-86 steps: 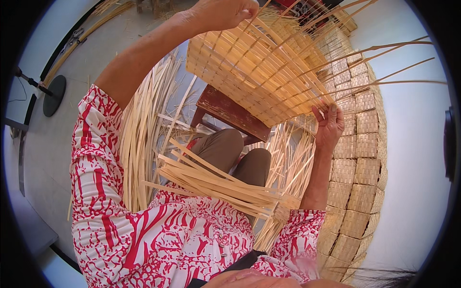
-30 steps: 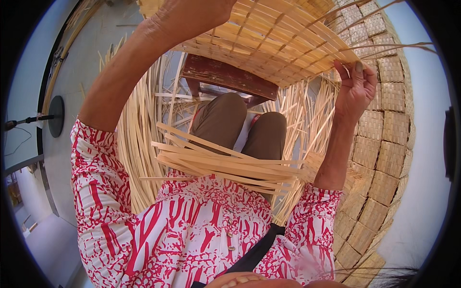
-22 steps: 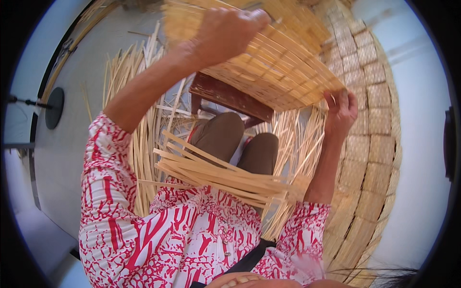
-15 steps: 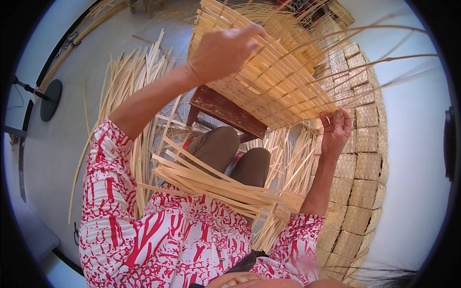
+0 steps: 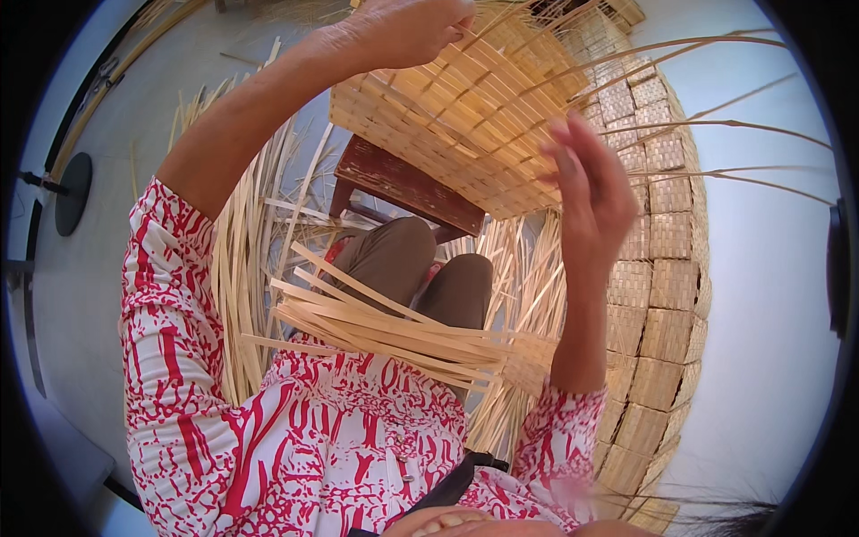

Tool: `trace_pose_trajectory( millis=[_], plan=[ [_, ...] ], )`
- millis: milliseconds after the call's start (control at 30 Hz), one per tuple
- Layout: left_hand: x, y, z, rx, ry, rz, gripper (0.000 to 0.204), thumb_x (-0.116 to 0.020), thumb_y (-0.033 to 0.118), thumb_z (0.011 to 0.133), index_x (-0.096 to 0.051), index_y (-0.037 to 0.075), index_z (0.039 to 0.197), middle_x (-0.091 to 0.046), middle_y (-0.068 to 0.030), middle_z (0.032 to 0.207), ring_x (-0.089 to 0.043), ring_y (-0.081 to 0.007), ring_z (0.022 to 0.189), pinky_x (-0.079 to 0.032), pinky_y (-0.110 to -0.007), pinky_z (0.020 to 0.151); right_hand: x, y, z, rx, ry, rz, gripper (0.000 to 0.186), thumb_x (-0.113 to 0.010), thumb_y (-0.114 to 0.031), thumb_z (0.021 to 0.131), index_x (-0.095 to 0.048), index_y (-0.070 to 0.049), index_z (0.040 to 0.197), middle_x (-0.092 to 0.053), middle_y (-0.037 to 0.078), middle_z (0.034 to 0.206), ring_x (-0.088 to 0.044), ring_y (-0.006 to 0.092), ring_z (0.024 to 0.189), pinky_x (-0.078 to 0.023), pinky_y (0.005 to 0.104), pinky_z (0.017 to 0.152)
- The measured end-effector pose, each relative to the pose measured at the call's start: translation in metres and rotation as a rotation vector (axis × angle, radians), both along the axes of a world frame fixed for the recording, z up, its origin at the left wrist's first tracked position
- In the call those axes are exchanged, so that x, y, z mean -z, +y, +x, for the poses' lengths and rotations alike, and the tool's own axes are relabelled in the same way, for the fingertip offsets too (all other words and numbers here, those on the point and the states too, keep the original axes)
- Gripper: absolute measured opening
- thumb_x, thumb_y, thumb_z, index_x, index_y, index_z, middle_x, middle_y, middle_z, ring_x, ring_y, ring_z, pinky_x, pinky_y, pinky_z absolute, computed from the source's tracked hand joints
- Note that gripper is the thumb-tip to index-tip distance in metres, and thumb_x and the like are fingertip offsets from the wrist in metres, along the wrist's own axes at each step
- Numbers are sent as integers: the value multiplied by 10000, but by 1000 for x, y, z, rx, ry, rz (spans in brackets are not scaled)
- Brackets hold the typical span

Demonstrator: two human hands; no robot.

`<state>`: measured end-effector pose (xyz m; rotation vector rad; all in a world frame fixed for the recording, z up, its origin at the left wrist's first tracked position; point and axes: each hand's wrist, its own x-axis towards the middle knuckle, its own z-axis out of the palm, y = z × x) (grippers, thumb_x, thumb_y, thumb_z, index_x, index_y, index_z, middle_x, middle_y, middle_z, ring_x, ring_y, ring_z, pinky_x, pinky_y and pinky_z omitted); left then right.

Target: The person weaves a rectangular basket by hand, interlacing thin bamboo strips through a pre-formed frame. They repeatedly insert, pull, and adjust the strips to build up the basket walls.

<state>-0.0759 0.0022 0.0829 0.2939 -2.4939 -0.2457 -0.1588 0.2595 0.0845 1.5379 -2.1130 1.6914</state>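
"Where is the woven piece [image 5: 447, 107]?"

"It is in front of the person, past the brown knees [image 5: 461, 286]. It is over a small red-brown stool [image 5: 412, 183] and hides part of it. I can't tell if the two touch."

"Which way does it point?"

"It is tilted. Its long side slants from the upper left down to the right. Thin loose strips [image 5: 698, 40] poke out past its right end, toward the white wall [image 5: 769, 268]."

"And the hands?"

"The left hand [image 5: 403, 36] is up at the top edge, with its fingers bent. I can't tell just what they pinch. The right hand [image 5: 595, 197] is blurry. It is near the right end, fingers up and a bit apart, and not gripping anything. I can't tell if its fingertips touch the weave."

"Do you see any boxes?"

"There are woven blocks [image 5: 658, 286] that look like boxes. They make long rows beside the wall. I can't see what is in them."

"What else is there?"

"A bunch of flat pale strips [image 5: 385, 331] lies across the lap, pointing left and right. More strips [image 5: 242, 295] lie in a pile on the grey floor [image 5: 89, 313], on the left."
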Motion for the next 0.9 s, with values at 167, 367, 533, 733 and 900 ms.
trace_pose_trajectory(
  millis=[167,367,533,733,900],
  plan=[
    [-5,12,-6,-1,-43,-64,135,-610,145,824,-641,25,877,-683,-212,792,-679,-398,784,-521,-502,663,-29,-89,-26,-71,59,37,257,-591,-97,943,-635,58,1144,-713,149,976,-697,155,770,-593,263,664],
    [6,11,-17,42,16,-113,103,-623,55,726,-673,39,816,-691,-200,796,-686,-374,799,-527,-482,682,-39,-106,-25,39,290,265,156,-548,-70,962,-653,3,872,-680,101,766,-683,174,703,-557,305,608],
    [4,22,-21,71,24,-123,134,-612,45,719,-683,49,831,-695,-181,802,-684,-372,812,-525,-482,688,-30,-110,-44,-14,291,77,187,-522,-39,950,-602,8,788,-595,43,634,-606,101,583,-505,253,531],
    [5,15,-12,84,54,-133,159,-599,39,720,-681,55,856,-694,-183,816,-682,-378,816,-524,-485,692,-25,-122,-42,-89,131,24,195,-517,-38,958,-609,-7,789,-588,17,645,-589,81,588,-504,233,539],
    [12,18,-34,109,7,-86,182,-591,31,721,-680,53,879,-694,-189,831,-681,-375,826,-524,-485,701,-22,-116,-62,-13,170,86,128,-550,-65,951,-636,6,886,-643,55,735,-626,108,628,-532,243,567]
  ],
)
